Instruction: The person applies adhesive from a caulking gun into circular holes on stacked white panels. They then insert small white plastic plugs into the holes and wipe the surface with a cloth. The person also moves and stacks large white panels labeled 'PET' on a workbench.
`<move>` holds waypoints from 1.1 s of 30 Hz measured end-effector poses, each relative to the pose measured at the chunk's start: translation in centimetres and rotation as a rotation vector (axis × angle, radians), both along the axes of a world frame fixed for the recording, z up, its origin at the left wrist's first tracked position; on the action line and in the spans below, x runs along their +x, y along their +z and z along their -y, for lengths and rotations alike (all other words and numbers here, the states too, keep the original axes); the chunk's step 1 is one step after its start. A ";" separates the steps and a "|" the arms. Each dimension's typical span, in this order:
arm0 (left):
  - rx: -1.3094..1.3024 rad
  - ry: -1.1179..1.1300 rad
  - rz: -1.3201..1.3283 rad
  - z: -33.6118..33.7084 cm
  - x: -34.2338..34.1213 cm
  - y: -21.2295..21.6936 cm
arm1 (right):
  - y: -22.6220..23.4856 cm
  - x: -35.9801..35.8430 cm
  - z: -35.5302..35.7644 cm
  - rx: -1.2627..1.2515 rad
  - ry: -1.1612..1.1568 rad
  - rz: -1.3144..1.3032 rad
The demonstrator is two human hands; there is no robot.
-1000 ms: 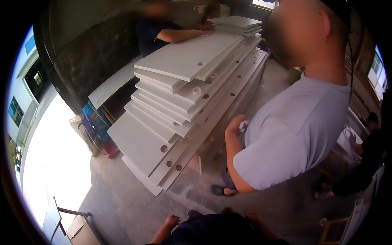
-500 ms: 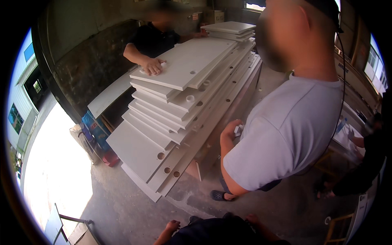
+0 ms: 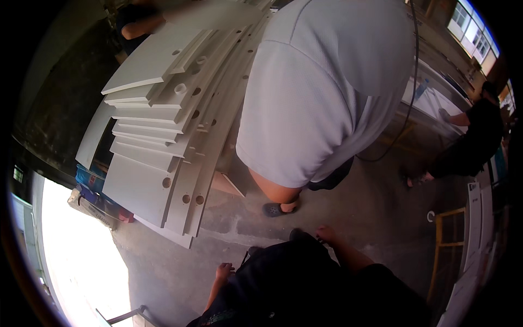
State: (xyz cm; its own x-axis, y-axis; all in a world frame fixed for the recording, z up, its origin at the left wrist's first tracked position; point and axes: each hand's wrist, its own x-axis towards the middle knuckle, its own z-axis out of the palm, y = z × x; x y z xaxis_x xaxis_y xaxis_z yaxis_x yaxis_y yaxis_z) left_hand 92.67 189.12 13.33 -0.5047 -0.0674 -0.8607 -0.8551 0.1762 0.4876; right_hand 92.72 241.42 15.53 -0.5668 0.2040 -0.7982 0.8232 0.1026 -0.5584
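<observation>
My left hand (image 3: 224,270) hangs low beside my dark clothing, its fingers loosely bent, with nothing visible in it. On the other side, my right hand (image 3: 327,234) is held out past my body; its fingers are too small and blurred to read. Neither hand touches the tall stack of white panels (image 3: 136,177) ahead on the left. Several panels have round holes near their edges. A white ring-shaped piece (image 3: 180,89) rests on one of them. Close in front of me stands a person in a light grey shirt (image 3: 305,109), whose hands are hidden.
Behind the stack, another person's arm (image 3: 144,26) shows. A person in black (image 3: 473,131) works at a table on the right. A yellow metal frame (image 3: 451,243) stands at the lower right. A blue bag (image 3: 90,179) sits beside the stack. A dark cable (image 3: 415,65) hangs down.
My view has turned down and to the right. The person in grey now fills more of the upper middle. My right hand and forearm show more fully, farther out from my body.
</observation>
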 end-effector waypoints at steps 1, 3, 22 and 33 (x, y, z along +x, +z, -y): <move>-0.009 -0.017 0.006 0.3 0.0 0.2 | 0.0 0.0 0.3 0.018 -0.025 -0.012; -0.096 -0.276 -0.169 1.0 0.6 0.1 | 0.6 0.1 0.5 0.009 -0.027 -0.042; -0.016 0.018 -0.025 -0.2 0.7 2.9 | -3.5 3.6 1.5 0.115 -0.019 -0.105; -0.105 -0.068 -0.023 -0.1 2.5 1.2 | -0.4 3.4 0.7 -0.019 0.129 -0.056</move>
State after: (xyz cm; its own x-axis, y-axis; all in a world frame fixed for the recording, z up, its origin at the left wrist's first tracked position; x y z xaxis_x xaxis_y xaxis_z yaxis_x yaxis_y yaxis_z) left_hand 95.21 189.26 14.55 -0.5309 -0.1209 -0.8388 -0.8280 0.2847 0.4830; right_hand 96.09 240.71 15.11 -0.6314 0.1115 -0.7674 0.7711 0.1949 -0.6061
